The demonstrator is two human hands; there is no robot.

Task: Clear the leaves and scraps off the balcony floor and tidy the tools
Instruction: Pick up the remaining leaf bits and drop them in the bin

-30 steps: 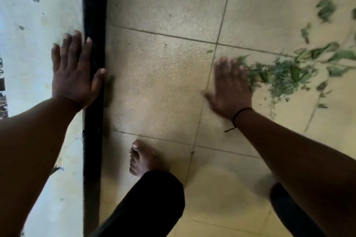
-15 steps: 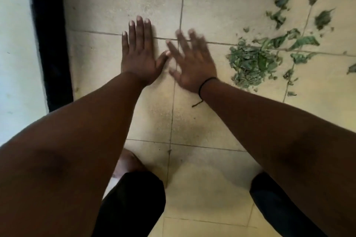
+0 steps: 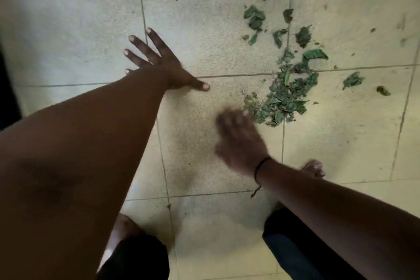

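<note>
Head view: the heap of torn green leaves [image 3: 287,95] lies on the pale tiled floor [image 3: 341,143] just beyond my blurred, empty, loosely open right hand [image 3: 238,141], nearer than my flat, spread left hand [image 3: 159,61].

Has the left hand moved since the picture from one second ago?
Yes. The left hand then lay on the black strip by the wall; now it presses flat on the floor tiles, nearer the leaf pile.
</note>
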